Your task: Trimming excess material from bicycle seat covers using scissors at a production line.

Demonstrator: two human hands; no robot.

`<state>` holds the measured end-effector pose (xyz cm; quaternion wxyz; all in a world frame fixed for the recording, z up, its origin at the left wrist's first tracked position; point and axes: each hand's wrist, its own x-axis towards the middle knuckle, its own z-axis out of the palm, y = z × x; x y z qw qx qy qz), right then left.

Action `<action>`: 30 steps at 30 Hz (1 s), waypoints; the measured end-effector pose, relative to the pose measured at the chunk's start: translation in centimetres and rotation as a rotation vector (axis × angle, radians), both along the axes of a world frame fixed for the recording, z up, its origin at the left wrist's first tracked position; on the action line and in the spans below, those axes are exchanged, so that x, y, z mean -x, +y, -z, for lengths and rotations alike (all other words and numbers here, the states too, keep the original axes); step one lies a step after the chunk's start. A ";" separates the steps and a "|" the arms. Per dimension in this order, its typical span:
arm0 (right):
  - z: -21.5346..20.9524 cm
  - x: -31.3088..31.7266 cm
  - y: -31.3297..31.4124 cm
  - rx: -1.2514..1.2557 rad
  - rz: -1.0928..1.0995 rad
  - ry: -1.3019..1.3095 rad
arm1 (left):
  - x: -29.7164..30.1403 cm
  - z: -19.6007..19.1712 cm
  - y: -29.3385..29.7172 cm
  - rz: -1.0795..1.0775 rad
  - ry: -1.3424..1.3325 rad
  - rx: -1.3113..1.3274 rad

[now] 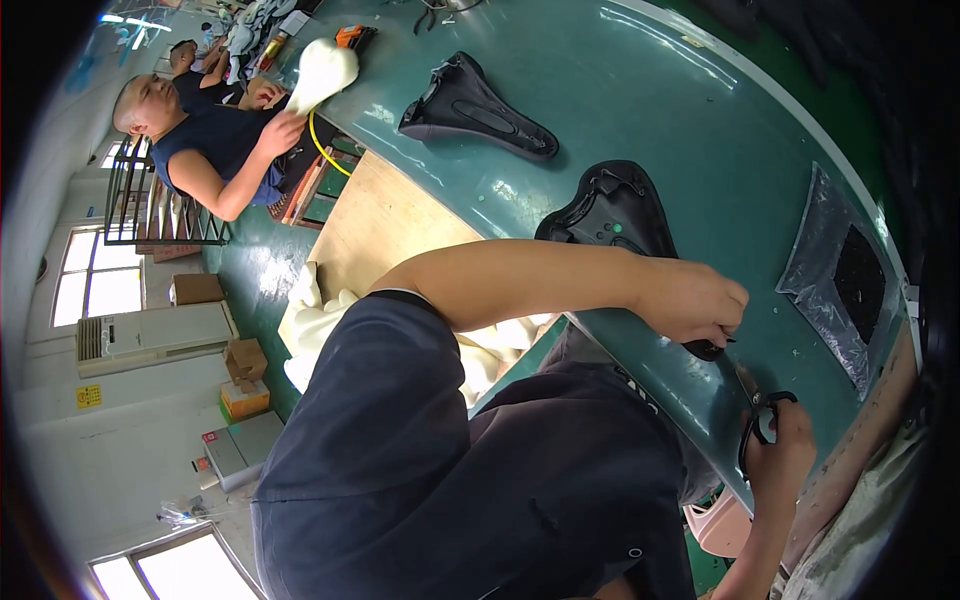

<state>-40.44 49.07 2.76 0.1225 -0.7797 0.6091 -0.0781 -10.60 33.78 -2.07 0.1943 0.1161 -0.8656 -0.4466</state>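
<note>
My left hand is closed, its fingers pinching down on a black tip that looks like the narrow nose of a bike saddle. That saddle lies underside up, and my left forearm hides its middle. In my right hand are black-handled scissors, fingers through the loops. Their blades point toward the black tip, a short way from it; whether they are parted is unclear. A second black bike saddle rests underside up farther along the green table.
A clear plastic bag with black material lies by the table's far-right edge. Cream foam pieces are heaped by a wooden board at my left. Beyond it, a co-worker holds a cream foam piece. An orange tool sits nearby.
</note>
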 end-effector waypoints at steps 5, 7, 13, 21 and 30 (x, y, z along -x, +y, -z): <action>0.0 -0.1 -0.6 0.011 -0.033 0.011 | -0.2 0.1 0.1 -0.029 0.017 0.014; 0.6 0.9 0.0 -0.025 -0.012 0.042 | 0.4 0.2 0.3 -0.050 0.014 0.059; 0.6 1.3 0.9 -0.039 0.023 0.049 | 1.8 1.1 1.1 -0.029 0.049 -0.018; -1.7 -1.0 -2.4 0.143 -0.104 0.018 | -0.3 -1.2 -0.8 -0.058 0.022 -0.028; -0.5 -0.9 -1.9 0.186 -0.110 0.049 | 0.8 -0.2 -0.1 -0.039 0.002 -0.123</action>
